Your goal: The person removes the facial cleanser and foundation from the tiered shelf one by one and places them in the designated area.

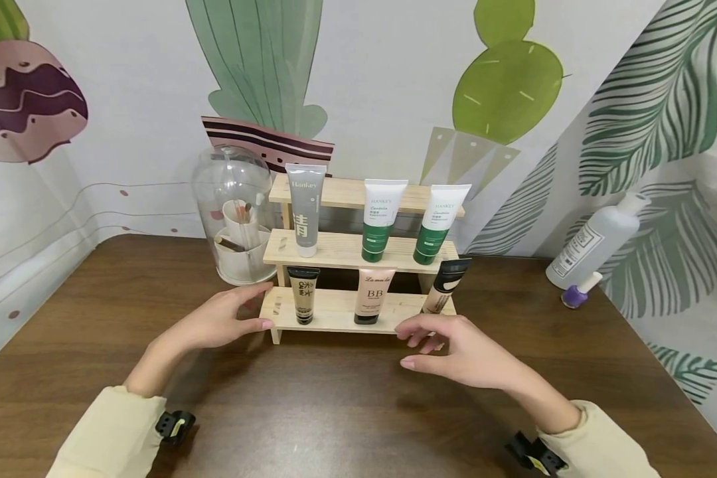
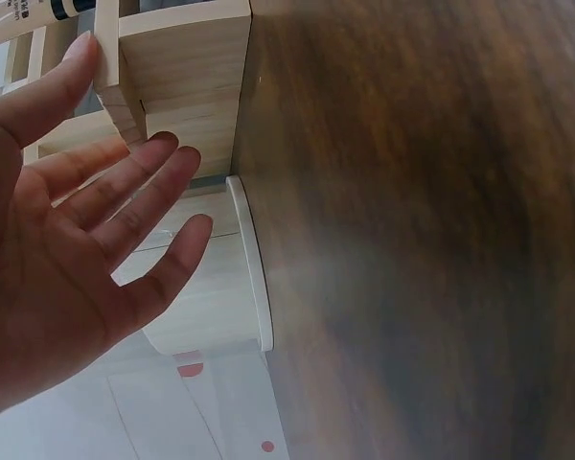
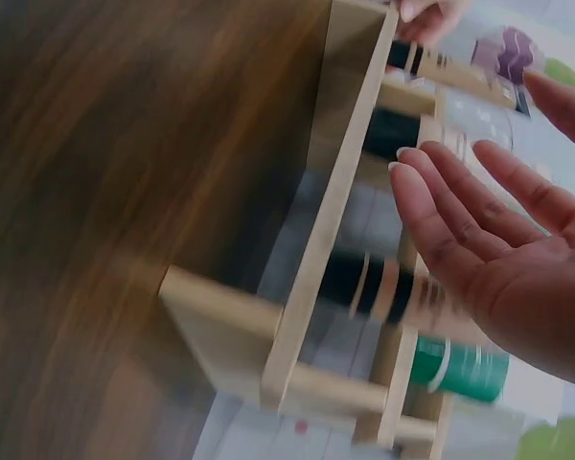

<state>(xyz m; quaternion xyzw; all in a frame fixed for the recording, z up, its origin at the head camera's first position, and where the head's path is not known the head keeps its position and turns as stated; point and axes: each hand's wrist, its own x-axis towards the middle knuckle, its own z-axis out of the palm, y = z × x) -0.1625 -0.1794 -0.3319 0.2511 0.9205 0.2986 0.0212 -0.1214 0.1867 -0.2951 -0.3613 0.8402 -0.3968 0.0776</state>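
Note:
A three-tier wooden stand (image 1: 334,309) holds cosmetic tubes. On its lowest tier are a small gold-and-black tube (image 1: 304,297), a pink BB cream tube (image 1: 373,297) and a tilted beige tube with a black top (image 1: 448,282). The middle tier bears a grey tube (image 1: 307,207) and two white-and-green tubes (image 1: 384,216). My left hand (image 1: 215,321) is at the stand's left end, thumb and fingers extended around its edge; the left wrist view shows the palm. Beside the lowest tier's right front, my right hand (image 1: 463,352) has loosely bent fingers and holds nothing.
Behind the left hand stands a clear dome (image 1: 230,176) over a white holder (image 1: 245,262) with brushes. At the right are a clear pump-style bottle (image 1: 594,242) and a purple nail polish bottle (image 1: 579,292). A patterned wall covering (image 1: 388,86) borders the brown table (image 1: 311,405).

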